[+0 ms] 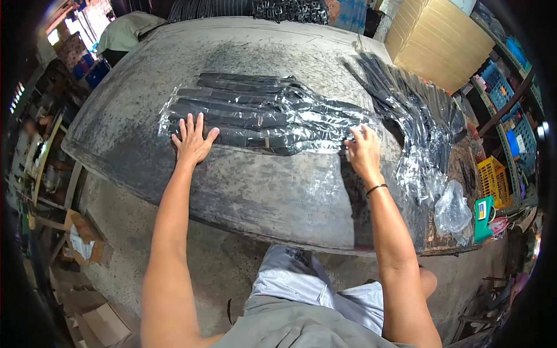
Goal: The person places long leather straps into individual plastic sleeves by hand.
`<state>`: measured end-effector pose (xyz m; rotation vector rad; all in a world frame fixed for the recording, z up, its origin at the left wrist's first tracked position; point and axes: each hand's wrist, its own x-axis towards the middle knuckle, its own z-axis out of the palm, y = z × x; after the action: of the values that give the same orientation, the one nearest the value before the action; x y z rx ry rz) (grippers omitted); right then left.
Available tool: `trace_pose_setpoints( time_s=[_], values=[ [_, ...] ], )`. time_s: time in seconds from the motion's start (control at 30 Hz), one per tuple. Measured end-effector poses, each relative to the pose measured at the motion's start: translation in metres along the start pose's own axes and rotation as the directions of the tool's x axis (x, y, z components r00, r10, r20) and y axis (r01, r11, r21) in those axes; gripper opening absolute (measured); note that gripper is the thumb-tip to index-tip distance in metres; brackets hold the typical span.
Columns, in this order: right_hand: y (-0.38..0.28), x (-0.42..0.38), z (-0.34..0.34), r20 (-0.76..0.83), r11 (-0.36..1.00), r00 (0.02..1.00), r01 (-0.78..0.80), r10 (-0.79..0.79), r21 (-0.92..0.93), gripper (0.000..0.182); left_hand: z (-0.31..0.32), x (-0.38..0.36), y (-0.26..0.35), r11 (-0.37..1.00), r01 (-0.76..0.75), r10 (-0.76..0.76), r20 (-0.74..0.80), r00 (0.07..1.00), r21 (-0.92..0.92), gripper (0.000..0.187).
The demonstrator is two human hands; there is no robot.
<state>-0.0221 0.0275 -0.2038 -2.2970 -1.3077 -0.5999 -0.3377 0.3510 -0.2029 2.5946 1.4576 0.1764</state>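
Note:
Several long black strips in clear plastic sleeves [243, 119] lie side by side across the grey worktable [272, 191]. My left hand [194, 139] rests flat with fingers spread on the near left end of these sleeves. At their right end is my right hand [364, 152], its fingers curled down at the plastic edge; whether they pinch any of it is hard to make out. A dark band is round my right wrist. To the right of that hand, a second pile of wrapped black strips [426, 127] lies fanned out.
A cardboard box [441, 40] stands at the back right. Near the right edge are a crumpled clear bag [452, 209], a green object [483, 219] and a yellow basket [493, 181]. More black strips [290, 10] lie at the far edge. A person is at the far left.

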Motion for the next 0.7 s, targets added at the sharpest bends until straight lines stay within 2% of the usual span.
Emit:
trace_pose_setpoints(
  time_s=[0.07,0.17,0.23,0.33,0.37,0.4,0.47,0.5,0.53,0.63,0.7],
  values=[
    [-0.007,0.008,0.012,0.004,0.997,0.997,0.071,-0.071,-0.02,0.041,0.003,-0.001,0.0,1.0,0.021,-0.019,-0.082,0.996,0.02,0.085],
    [-0.004,0.021,0.02,0.022,0.989,0.997,0.074,-0.071,-0.126,0.038,0.002,0.0,0.002,0.998,0.064,-0.062,-0.065,0.996,0.027,0.086],
    [0.004,0.027,0.015,0.273,0.991,0.962,0.013,0.024,-0.133,0.031,-0.002,-0.001,0.005,0.994,0.098,-0.098,-0.018,0.995,0.038,0.087],
    [0.019,0.033,0.011,0.261,0.973,0.965,0.072,-0.013,-0.22,0.034,-0.003,-0.002,0.006,0.994,0.104,-0.104,-0.003,0.995,0.042,0.087],
    [0.021,0.035,0.007,0.17,0.963,0.984,0.1,-0.057,-0.252,0.037,-0.004,-0.002,0.006,0.993,0.107,-0.107,-0.007,0.994,0.047,0.087],
    [0.025,0.035,0.006,0.172,0.962,0.984,0.097,-0.053,-0.256,0.037,-0.004,-0.001,0.007,0.994,0.103,-0.103,-0.004,0.995,0.045,0.087],
    [0.032,0.031,0.006,0.025,0.943,0.996,0.09,-0.086,-0.32,0.037,-0.004,0.0,0.007,0.992,0.109,-0.111,0.03,0.993,0.065,0.087],
    [0.03,0.028,0.003,0.111,0.924,0.989,0.131,-0.096,-0.36,0.038,-0.003,0.001,0.006,0.992,0.112,-0.113,0.022,0.993,0.059,0.085],
    [0.032,0.021,0.009,0.17,0.924,0.981,0.149,-0.094,-0.351,0.041,-0.003,0.001,0.007,0.992,0.106,-0.108,0.023,0.994,0.061,0.085],
    [0.032,0.004,0.016,0.083,0.958,0.996,0.055,-0.033,-0.282,0.046,-0.004,-0.001,0.006,0.992,0.114,-0.115,0.022,0.993,0.057,0.084],
    [0.021,-0.004,-0.005,0.049,0.991,0.998,-0.044,0.051,-0.127,0.053,-0.003,-0.002,0.006,0.993,0.095,-0.094,-0.024,0.995,0.07,0.083]
  ],
)
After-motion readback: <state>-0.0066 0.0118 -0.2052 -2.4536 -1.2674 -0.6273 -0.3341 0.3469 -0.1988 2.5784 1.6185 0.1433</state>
